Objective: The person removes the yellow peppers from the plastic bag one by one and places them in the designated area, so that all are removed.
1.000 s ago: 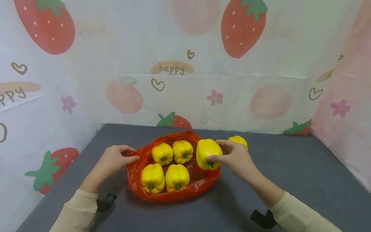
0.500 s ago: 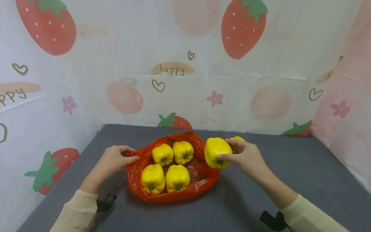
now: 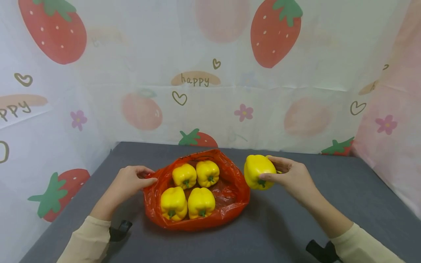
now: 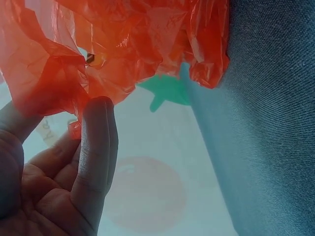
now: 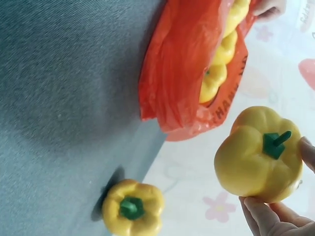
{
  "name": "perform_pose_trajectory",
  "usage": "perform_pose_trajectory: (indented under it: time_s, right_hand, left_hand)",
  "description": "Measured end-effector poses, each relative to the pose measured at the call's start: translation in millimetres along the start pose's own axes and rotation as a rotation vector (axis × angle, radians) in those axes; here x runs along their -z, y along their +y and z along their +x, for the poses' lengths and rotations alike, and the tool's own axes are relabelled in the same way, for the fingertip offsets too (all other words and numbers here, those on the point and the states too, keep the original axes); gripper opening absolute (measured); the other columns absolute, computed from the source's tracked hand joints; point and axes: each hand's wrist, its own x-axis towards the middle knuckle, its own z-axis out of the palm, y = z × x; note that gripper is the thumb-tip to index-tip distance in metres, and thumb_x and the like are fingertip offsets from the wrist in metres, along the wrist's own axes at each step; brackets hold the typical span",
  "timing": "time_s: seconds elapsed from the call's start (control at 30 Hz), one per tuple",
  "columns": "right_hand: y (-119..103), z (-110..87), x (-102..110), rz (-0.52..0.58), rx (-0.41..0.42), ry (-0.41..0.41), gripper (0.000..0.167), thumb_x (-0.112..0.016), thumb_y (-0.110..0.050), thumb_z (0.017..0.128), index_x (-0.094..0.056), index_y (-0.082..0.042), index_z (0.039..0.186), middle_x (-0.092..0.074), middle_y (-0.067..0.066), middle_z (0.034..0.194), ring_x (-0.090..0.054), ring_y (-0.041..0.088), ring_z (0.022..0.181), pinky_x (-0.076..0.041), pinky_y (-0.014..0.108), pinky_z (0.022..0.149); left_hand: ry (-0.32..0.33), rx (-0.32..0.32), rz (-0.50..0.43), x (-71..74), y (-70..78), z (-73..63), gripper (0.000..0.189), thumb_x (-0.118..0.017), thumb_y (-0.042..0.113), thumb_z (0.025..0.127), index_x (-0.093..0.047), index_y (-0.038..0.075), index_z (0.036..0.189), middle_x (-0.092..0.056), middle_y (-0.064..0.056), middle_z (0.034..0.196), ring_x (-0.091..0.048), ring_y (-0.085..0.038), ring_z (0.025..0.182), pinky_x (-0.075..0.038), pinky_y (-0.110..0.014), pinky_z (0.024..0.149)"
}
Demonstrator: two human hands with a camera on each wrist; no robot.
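Observation:
A red plastic bag (image 3: 200, 223) lies on its base with its mouth spread wide, and several yellow bell peppers (image 3: 201, 201) sit inside, mostly towards its left. My left hand (image 3: 126, 184) pinches the bag's left rim between thumb and fingers; the left wrist view shows the crumpled red film (image 4: 54, 93) at the fingertips. Just right of the bag, my right hand (image 3: 294, 179) holds another yellow bell pepper (image 3: 258, 170), thumb on one side and fingers on the other, its green stem (image 5: 275, 143) visible in the right wrist view.
One more yellow bell pepper (image 5: 133, 209) rests on the grey tabletop (image 3: 345, 197), mostly hidden behind my right hand in the head view. A strawberry-patterned white curtain (image 3: 210, 109) encloses the table's back and sides. Dark straps (image 3: 120, 231) hang at both wrists.
My right hand has moved right with the held pepper, from over the bag's right side to beyond its rim. My left hand stays at the left rim.

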Motion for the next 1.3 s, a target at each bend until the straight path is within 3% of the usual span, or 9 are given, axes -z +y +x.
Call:
perform_pose_trajectory:
  time_s: [0.7, 1.3]
  right_hand:
    - [14, -1.5, 29, -0.092, -0.011, 0.041, 0.091, -0.073, -0.057, 0.082, -0.041, -0.006, 0.15, -0.05, 0.017, 0.149, -0.051, 0.035, 0.135, -0.048, 0.049, 0.105]
    - [30, 3.3, 56, -0.105, -0.048, 0.037, 0.09, -0.071, -0.055, 0.086, -0.037, -0.005, 0.152, -0.045, 0.022, 0.152, -0.046, 0.04, 0.137, -0.044, 0.055, 0.107]
  left_hand:
    - [-0.001, 0.007, -0.001, 1.9, 0.9, -0.6, 0.042, -0.072, 0.034, 0.09, -0.069, 0.003, 0.118, -0.073, -0.012, 0.103, -0.066, -0.016, 0.083, -0.061, -0.035, 0.075]
    - [-0.001, 0.013, 0.007, -1.7, 0.7, 0.5, 0.041, -0.072, 0.032, 0.09, -0.069, 0.002, 0.118, -0.073, -0.012, 0.103, -0.065, -0.017, 0.084, -0.061, -0.036, 0.076]
